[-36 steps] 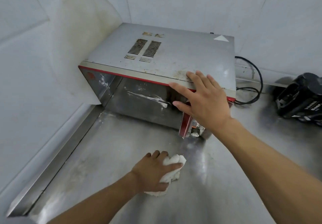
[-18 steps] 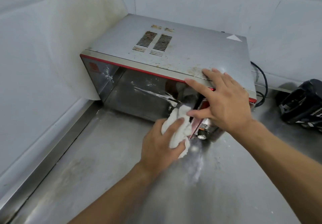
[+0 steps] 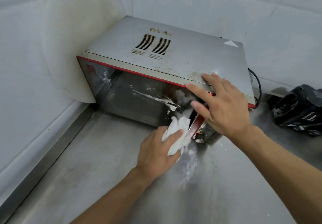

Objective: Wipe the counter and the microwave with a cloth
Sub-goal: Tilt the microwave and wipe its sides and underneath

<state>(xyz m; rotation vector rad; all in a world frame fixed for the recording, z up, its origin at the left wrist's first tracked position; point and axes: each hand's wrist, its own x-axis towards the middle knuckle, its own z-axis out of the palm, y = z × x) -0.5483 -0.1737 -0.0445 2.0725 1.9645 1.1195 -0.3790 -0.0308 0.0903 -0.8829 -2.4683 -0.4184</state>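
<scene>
A steel microwave [image 3: 183,56] with a red trim stands in the corner on the steel counter [image 3: 97,168]. Its dark glass door [image 3: 139,102] carries white smears. My left hand [image 3: 156,152] is shut on a crumpled white cloth [image 3: 177,133] and presses it against the lower right of the door, next to the red handle. My right hand [image 3: 221,105] lies flat with spread fingers over the microwave's top front edge, covering the control panel. White residue streaks the counter just below the cloth.
A white round board [image 3: 75,37] leans against the tiled wall to the left of the microwave. A black appliance [image 3: 301,110] sits on the counter at the right. A black cable [image 3: 257,88] runs behind the microwave. A raised steel lip edges the counter's left side.
My left hand lifted the cloth from the counter up to the microwave door beside the handle. My right hand stayed on the top front edge. The view shifted slightly left.
</scene>
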